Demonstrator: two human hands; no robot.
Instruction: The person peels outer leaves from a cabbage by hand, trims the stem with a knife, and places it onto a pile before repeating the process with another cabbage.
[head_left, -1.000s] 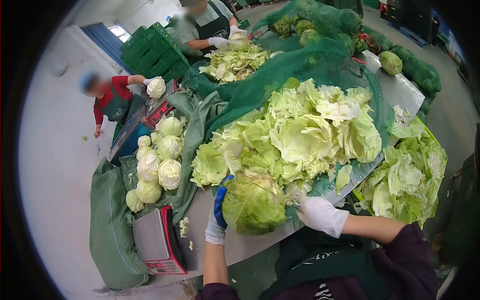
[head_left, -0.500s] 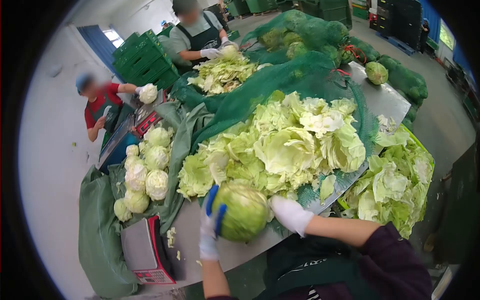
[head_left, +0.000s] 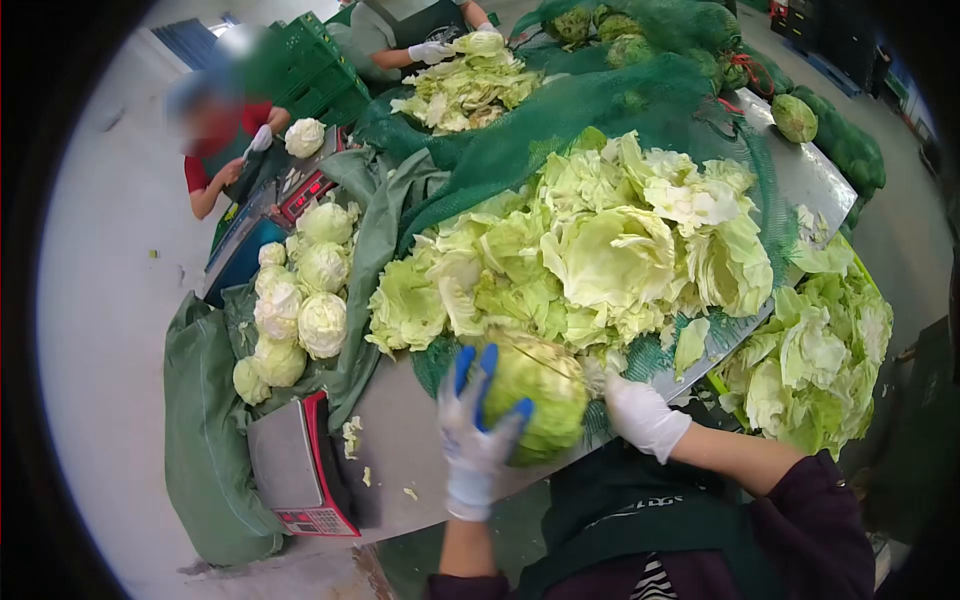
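A green cabbage (head_left: pixel 537 395) sits at the near edge of the metal table, its browned, pale top turned away from me. My left hand (head_left: pixel 475 430), in a white glove with blue fingertips, holds its left side, the fingers spread and the thumb pressed on the near face. My right hand (head_left: pixel 645 415), in a white glove, is closed at the cabbage's right side; what its fingers hold is hidden. Just beyond lies a large heap of loose cabbage leaves (head_left: pixel 610 250).
Trimmed cabbages (head_left: pixel 323 325) lie on green sacking at left, behind a red-edged scale (head_left: pixel 290 465). A crate of leaves (head_left: pixel 815 350) stands at right. Green net sacks (head_left: pixel 650 100) hold cabbages at the back. Two co-workers stand across the table, one beside another scale (head_left: pixel 305 195).
The view has shifted, and the cabbage has turned between my hands. My left fingers have spread wider. The co-worker at left has let go of a trimmed cabbage and drawn that hand back.
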